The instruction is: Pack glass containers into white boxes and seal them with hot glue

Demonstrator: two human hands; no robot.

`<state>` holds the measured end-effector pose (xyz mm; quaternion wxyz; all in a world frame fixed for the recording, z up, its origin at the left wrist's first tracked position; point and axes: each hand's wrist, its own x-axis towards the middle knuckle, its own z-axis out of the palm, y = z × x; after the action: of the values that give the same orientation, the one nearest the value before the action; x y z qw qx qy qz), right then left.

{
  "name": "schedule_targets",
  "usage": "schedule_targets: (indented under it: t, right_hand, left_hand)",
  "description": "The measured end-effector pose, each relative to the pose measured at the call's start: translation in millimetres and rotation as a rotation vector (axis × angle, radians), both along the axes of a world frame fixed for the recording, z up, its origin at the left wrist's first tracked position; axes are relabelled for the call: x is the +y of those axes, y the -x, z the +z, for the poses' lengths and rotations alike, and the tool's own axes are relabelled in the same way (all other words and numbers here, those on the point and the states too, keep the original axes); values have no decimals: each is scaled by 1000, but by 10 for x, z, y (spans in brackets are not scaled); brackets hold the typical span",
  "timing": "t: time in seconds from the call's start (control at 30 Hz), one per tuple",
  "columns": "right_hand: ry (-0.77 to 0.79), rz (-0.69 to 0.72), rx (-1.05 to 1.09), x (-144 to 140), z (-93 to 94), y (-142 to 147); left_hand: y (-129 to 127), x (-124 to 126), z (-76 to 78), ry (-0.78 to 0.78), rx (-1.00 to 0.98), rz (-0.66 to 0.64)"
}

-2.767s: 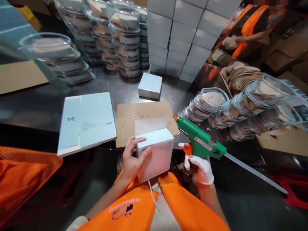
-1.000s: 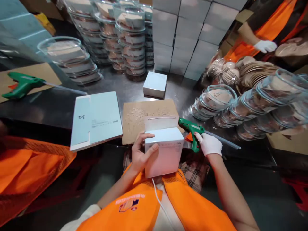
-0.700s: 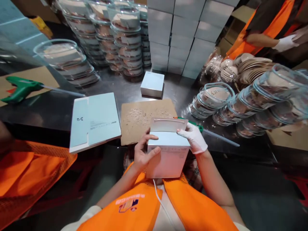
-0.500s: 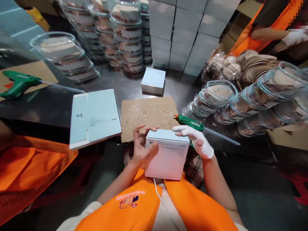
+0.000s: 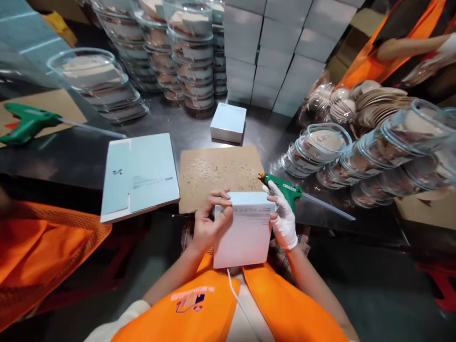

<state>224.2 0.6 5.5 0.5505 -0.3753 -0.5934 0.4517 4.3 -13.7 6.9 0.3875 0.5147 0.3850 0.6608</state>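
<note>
Right now the white box [image 5: 244, 232] sits closed between both hands, held just above the lap at the near edge of the metal table [image 5: 71, 156]. Its top flap looks folded down already, so closing seems done or nearly so; whether the seam has set cannot be told. The bare left hand [image 5: 208, 223] clasps the left side, fingers curled over the top edge. The gloved right hand [image 5: 283, 218] presses flat against the right side. The box stands upright, printed face toward the wearer, long axis roughly vertical. Just beyond lie the cardboard mat [image 5: 219, 173] and green glue gun [image 5: 285, 189], nozzle pointing left
</note>
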Motion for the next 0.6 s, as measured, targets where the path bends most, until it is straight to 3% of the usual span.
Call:
schedule_targets:
  t: [0.17, 0.3, 0.37, 0.47, 0.53, 0.6]
  right_hand:
    - [51, -118, -13, -68, -123, 154]
    - [350, 74, -114, -194, -57, 201]
    - [429, 71, -121, -101, 44, 174]
    - [300, -135, -40, 493, 205, 125]
    - [193, -260, -2, 1142, 263, 119]
    - [240, -425, -79, 1827, 283, 130]
  left_hand:
    - [82, 76, 54, 19, 32, -2]
    - [150, 236, 79, 143, -61, 191]
    - [204, 475, 92, 168, -91, 177]
    - [300, 1098, 103, 81, 66, 150]
    - [340, 1608, 96, 15, 397, 193]
    - [327, 2081, 86, 74, 763, 161]
